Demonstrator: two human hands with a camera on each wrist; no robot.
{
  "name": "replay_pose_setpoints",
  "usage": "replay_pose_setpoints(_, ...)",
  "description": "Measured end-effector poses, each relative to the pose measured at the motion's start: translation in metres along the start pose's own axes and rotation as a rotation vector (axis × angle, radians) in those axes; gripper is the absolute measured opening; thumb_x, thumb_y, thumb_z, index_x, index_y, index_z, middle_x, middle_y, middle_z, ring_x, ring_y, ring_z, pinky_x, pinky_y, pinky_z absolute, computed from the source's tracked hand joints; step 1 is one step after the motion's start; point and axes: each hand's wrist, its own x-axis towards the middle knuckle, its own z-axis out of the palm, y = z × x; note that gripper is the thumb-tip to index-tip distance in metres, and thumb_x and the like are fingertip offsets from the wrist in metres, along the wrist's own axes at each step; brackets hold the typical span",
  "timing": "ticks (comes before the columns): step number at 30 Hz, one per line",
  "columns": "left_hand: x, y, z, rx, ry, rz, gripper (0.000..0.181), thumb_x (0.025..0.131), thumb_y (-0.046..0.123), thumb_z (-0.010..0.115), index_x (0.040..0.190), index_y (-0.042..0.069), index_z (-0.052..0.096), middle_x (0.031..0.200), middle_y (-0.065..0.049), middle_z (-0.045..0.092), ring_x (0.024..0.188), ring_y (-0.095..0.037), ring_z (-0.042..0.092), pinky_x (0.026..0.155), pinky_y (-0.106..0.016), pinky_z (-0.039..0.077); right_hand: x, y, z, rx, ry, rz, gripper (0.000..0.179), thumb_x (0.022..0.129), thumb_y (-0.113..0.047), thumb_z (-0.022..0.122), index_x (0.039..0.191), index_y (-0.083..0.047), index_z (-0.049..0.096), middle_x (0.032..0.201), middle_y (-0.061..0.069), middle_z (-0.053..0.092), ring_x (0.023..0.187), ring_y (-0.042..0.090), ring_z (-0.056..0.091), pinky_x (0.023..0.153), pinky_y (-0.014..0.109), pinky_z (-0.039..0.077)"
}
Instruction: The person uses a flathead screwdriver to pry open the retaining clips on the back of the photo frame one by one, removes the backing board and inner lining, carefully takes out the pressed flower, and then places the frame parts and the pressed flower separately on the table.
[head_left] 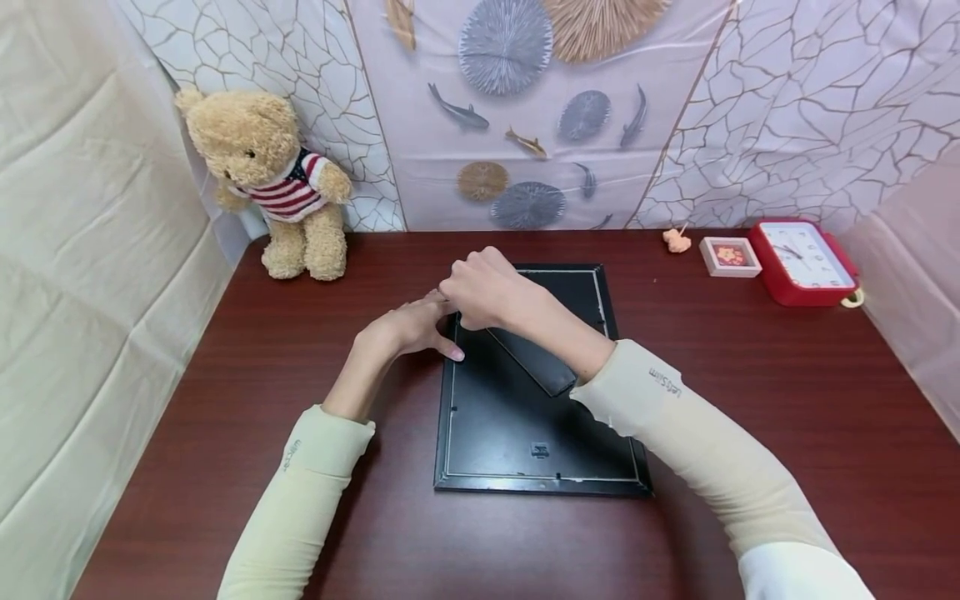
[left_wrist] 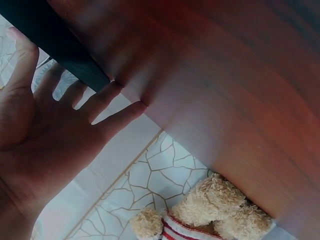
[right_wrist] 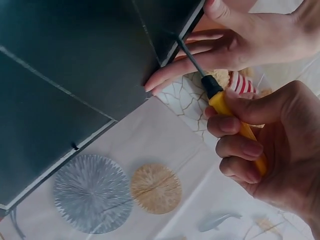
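A black picture frame [head_left: 502, 429] lies face down on the table, its back and support leg [head_left: 543, 371] facing up. My right hand [head_left: 491, 287] grips a screwdriver with a yellow handle [right_wrist: 218, 103]; its thin metal shaft slants to the frame's back near the left edge. In the head view that hand hides the screwdriver. My left hand [head_left: 408, 327] rests along the frame's upper left edge, thumb on the back board. The left wrist view shows its fingers [left_wrist: 102, 100] spread and fairly straight at the frame's side.
A teddy bear [head_left: 258, 167] in a striped sweater sits at the table's back left corner. Along the back right stand a small pink figure [head_left: 677, 241], a small framed box [head_left: 730, 257] and a red clock [head_left: 806, 262]. Patterned cloth [head_left: 525, 125] hangs behind the table.
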Motion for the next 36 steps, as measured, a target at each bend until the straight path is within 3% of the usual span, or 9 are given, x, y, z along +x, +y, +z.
replay_pose_setpoints(1,-0.001,0.0,0.0,0.0,0.006,0.003,0.11,0.081,0.055,0.096,0.172,0.026,0.041,0.182,-0.005,0.027,0.164,-0.033,0.032,0.129,-0.066,0.029,0.001,-0.001,0.0,-0.005,0.005,-0.002,0.015,0.094,-0.008,0.072,0.102,-0.01,0.085,0.088,0.011,0.076,0.059,0.017,0.039,0.055,0.029,0.035)
replay_pose_setpoints(3,0.017,-0.021,0.007,-0.007,0.014,0.036,0.111,0.078,0.06,0.096,0.17,0.028,0.043,0.178,-0.002,0.037,0.156,-0.03,0.044,0.125,-0.06,0.038,0.004,-0.004,-0.002,-0.012,0.014,-0.01,0.015,0.095,-0.008,0.071,0.098,-0.01,0.085,0.085,0.011,0.075,0.059,0.017,0.037,0.055,0.029,0.033)
replay_pose_setpoints(7,-0.009,0.008,-0.003,0.001,0.008,0.026,0.092,0.089,0.045,0.093,0.164,0.019,0.047,0.167,-0.007,0.051,0.145,-0.032,0.055,0.12,-0.055,0.045,0.006,-0.009,-0.004,-0.026,0.02,-0.017,0.012,0.095,-0.009,0.073,0.095,-0.01,0.085,0.084,0.011,0.075,0.06,0.018,0.04,0.058,0.033,0.045)
replay_pose_setpoints(8,-0.002,0.002,0.0,0.004,0.019,0.032,0.092,0.088,0.047,0.094,0.162,0.018,0.049,0.163,-0.007,0.054,0.141,-0.032,0.057,0.117,-0.055,0.047,0.006,-0.01,-0.005,-0.026,0.014,-0.015,0.011,0.095,-0.01,0.074,0.095,-0.01,0.085,0.084,0.011,0.075,0.06,0.019,0.041,0.06,0.034,0.048)
replay_pose_setpoints(9,-0.007,0.008,-0.002,0.009,0.025,0.025,0.088,0.088,0.046,0.094,0.159,0.015,0.051,0.16,-0.009,0.056,0.139,-0.033,0.058,0.116,-0.055,0.048,0.006,-0.01,-0.006,-0.028,0.01,-0.013,0.01,0.095,-0.011,0.075,0.094,-0.01,0.085,0.085,0.011,0.075,0.06,0.019,0.043,0.062,0.035,0.05)
replay_pose_setpoints(14,-0.02,0.02,-0.005,0.013,0.04,0.001,0.079,0.089,0.042,0.093,0.149,0.009,0.055,0.152,-0.013,0.061,0.134,-0.034,0.061,0.113,-0.052,0.05,0.008,-0.014,-0.007,-0.043,0.017,-0.012,0.01,0.095,-0.011,0.075,0.094,-0.011,0.085,0.084,0.01,0.075,0.06,0.02,0.046,0.06,0.035,0.05)
replay_pose_setpoints(19,-0.043,0.039,-0.014,-0.011,0.026,-0.01,0.069,0.093,0.035,0.089,0.145,0.003,0.058,0.149,-0.015,0.064,0.135,-0.033,0.062,0.117,-0.048,0.048,0.013,-0.019,-0.009,-0.085,0.013,-0.017,0.013,0.096,-0.013,0.073,0.094,-0.012,0.086,0.085,0.008,0.078,0.071,0.024,0.069,0.067,0.036,0.059)
replay_pose_setpoints(29,-0.038,0.03,-0.011,-0.03,0.032,0.016,0.068,0.091,0.038,0.091,0.141,0.003,0.06,0.142,-0.014,0.067,0.129,-0.032,0.064,0.114,-0.046,0.051,0.017,-0.021,-0.011,-0.096,-0.052,0.004,0.015,0.099,-0.019,0.073,0.102,-0.013,0.087,0.091,0.008,0.078,0.083,0.027,0.075,0.074,0.038,0.062)
replay_pose_setpoints(36,-0.041,0.035,-0.013,-0.045,0.018,-0.023,0.059,0.093,0.036,0.088,0.136,0.002,0.065,0.139,-0.015,0.069,0.129,-0.032,0.064,0.114,-0.046,0.051,0.021,-0.026,-0.013,-0.126,-0.058,-0.002,0.017,0.101,-0.018,0.071,0.105,-0.015,0.087,0.095,0.007,0.079,0.086,0.028,0.075,0.076,0.038,0.063)
